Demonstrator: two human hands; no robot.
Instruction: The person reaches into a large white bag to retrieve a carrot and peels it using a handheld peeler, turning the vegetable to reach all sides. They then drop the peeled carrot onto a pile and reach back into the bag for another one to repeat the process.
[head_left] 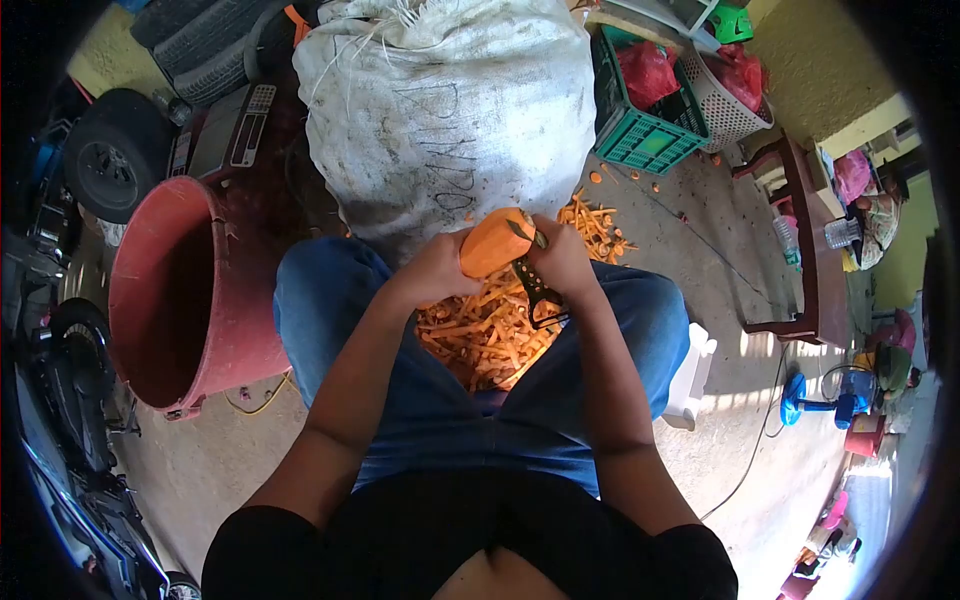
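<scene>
My left hand (437, 268) is wrapped round a thick orange carrot (493, 243), held up between my knees with its far end tilted to the right. In my right hand (563, 262) is a black peeler (533, 283) with holes along its body, close against the carrot's right side. The fingers partly hide where the peeler meets the carrot. Below both hands lies a heap of orange peelings (490, 335) between my legs; what holds the heap is hidden.
A full white sack (450, 110) stands right ahead, with more peelings (598, 228) beside it. At the left is a red tub (215, 290). A green crate (650, 135), a white basket (722, 95) and a wooden bench (815, 250) are at the right. A cable (755, 450) crosses the floor.
</scene>
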